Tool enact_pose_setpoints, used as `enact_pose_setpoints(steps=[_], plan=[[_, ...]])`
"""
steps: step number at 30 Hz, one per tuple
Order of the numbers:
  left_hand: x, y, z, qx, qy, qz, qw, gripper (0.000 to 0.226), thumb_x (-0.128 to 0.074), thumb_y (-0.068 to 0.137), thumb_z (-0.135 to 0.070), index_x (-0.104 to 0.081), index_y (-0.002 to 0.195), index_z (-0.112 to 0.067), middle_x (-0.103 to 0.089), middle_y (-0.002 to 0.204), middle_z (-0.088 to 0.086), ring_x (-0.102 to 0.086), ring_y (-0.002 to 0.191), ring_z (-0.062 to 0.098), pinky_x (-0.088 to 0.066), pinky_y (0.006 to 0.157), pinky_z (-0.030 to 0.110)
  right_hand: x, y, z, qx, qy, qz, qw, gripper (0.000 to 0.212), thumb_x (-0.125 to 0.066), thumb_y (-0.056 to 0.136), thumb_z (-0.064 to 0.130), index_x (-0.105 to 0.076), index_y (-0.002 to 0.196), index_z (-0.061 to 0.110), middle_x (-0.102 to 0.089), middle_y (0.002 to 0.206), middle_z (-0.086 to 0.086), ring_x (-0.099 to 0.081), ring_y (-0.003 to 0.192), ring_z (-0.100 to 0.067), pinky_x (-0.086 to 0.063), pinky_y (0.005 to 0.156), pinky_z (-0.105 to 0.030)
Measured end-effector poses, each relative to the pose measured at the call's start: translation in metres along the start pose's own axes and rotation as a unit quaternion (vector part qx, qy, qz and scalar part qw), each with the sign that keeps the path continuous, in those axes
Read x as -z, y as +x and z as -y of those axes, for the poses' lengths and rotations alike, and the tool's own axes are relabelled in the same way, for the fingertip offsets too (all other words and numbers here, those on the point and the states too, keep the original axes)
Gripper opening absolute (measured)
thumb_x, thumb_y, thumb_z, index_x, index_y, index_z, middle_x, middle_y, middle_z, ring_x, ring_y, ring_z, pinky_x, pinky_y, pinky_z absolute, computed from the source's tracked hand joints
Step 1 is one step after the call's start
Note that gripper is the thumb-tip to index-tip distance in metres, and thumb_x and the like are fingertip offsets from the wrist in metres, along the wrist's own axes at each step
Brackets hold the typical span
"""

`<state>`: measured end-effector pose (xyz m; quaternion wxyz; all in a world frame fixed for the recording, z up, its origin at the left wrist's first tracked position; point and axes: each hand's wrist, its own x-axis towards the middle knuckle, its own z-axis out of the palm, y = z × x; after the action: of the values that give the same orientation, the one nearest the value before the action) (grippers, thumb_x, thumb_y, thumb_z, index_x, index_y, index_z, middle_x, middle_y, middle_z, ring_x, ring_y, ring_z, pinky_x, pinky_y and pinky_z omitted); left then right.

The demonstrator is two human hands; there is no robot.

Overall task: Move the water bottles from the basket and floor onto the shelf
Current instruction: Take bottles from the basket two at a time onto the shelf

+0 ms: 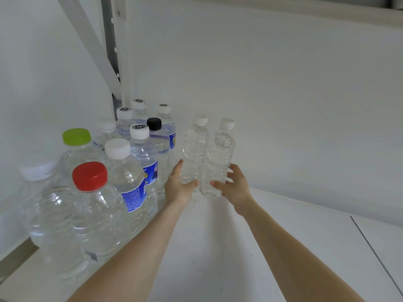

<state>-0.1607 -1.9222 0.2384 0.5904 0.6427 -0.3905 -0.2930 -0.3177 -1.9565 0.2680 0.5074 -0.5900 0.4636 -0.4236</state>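
Two small clear plastic water bottles with white screw caps are held side by side over the middle of the flat white shelf (283, 225), close to the pale back wall (261, 83). The left bottle (195, 147) is gripped low on its body by the left hand (177, 188). The thumb is laid across its front and the fingers (180, 164) are curled round its left side. The right bottle (220, 153) is gripped near its base by the right hand (236, 188). The thumb is pressed against the front, and the fingers (234, 167) are slightly spread and curled against the right side. Both bottles are tilted a little, caps leaning to the right, and their bodies are just beside each other. Whether their bases rest on the shelf cannot be told, since the left base is hidden by the hand.

A cluster of other clear plastic bottles is set upright on the left part of the shelf, just beside the left hand. Nearest the camera stands a large red-capped bottle (93, 214), with a large green-capped bottle (78, 149) behind it. Two white-capped bottles with blue labels (133, 192) are placed to their right. A black-capped bottle (158, 144) stands further back among more white-capped ones. A grey metal upright (111, 51) rises behind the cluster.
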Motion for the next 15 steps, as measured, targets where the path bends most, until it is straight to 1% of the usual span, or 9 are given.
enact_pose_setpoints(steps=[2, 5, 7, 10, 12, 15], plan=[[0.000, 0.002, -0.001, -0.003, 0.006, 0.003, 1.000, 0.084, -0.082, 0.072, -0.013, -0.042, 0.145, -0.025, -0.054, 0.141, -0.003, -0.050, 0.130, 0.016, -0.041, 0.109, 0.038, -0.001, 0.003, -0.001, 0.002, -0.003, -0.002, 1.000, 0.057, -0.080, 0.073, 0.009, -0.051, 0.115, 0.036, -0.063, 0.118, 0.001, -0.064, 0.106, -0.020, -0.051, 0.075, -0.031], [0.001, 0.003, -0.002, -0.002, 0.009, 0.006, 1.000, 0.085, -0.081, 0.074, -0.012, -0.039, 0.147, -0.025, -0.051, 0.144, -0.004, -0.047, 0.132, 0.016, -0.039, 0.110, 0.037, -0.002, 0.004, -0.001, 0.007, 0.000, -0.002, 1.000, 0.058, -0.079, 0.074, 0.007, -0.051, 0.118, 0.033, -0.064, 0.117, 0.000, -0.064, 0.106, -0.021, -0.050, 0.072, -0.029], [0.001, 0.002, -0.002, -0.003, 0.014, 0.008, 1.000, 0.087, -0.081, 0.074, -0.012, -0.038, 0.148, -0.026, -0.049, 0.146, -0.004, -0.046, 0.134, 0.016, -0.039, 0.111, 0.038, -0.001, 0.003, -0.001, 0.011, -0.010, -0.003, 1.000, 0.059, -0.079, 0.075, 0.008, -0.050, 0.121, 0.031, -0.064, 0.118, 0.000, -0.064, 0.106, -0.020, -0.050, 0.073, -0.027], [0.003, -0.003, -0.005, -0.002, 0.046, 0.009, 0.999, 0.087, -0.078, 0.078, -0.014, -0.031, 0.151, -0.023, -0.043, 0.150, 0.001, -0.041, 0.138, 0.020, -0.036, 0.113, 0.038, 0.001, 0.000, 0.000, 0.018, -0.046, -0.004, 0.999, 0.065, -0.082, 0.073, 0.013, -0.048, 0.125, 0.031, -0.063, 0.120, 0.001, -0.063, 0.107, -0.019, -0.053, 0.086, -0.032], [0.005, -0.009, -0.007, -0.002, 0.080, 0.008, 0.997, 0.084, -0.075, 0.082, -0.016, -0.028, 0.152, -0.020, -0.042, 0.151, 0.007, -0.040, 0.139, 0.022, -0.034, 0.113, 0.038, 0.004, -0.007, 0.003, 0.013, -0.082, -0.010, 0.996, 0.070, -0.082, 0.074, 0.021, -0.045, 0.132, 0.030, -0.060, 0.123, 0.004, -0.060, 0.109, -0.017, -0.050, 0.093, -0.033], [0.011, -0.023, -0.010, -0.017, 0.120, 0.007, 0.993, 0.078, -0.070, 0.087, -0.020, -0.026, 0.152, -0.015, -0.040, 0.152, 0.010, -0.038, 0.140, 0.024, -0.031, 0.114, 0.034, 0.008, -0.023, 0.006, 0.015, -0.160, -0.035, 0.986, 0.073, -0.077, 0.080, 0.031, -0.039, 0.141, 0.025, -0.055, 0.129, 0.002, -0.054, 0.116, -0.020, -0.043, 0.094, -0.029]])
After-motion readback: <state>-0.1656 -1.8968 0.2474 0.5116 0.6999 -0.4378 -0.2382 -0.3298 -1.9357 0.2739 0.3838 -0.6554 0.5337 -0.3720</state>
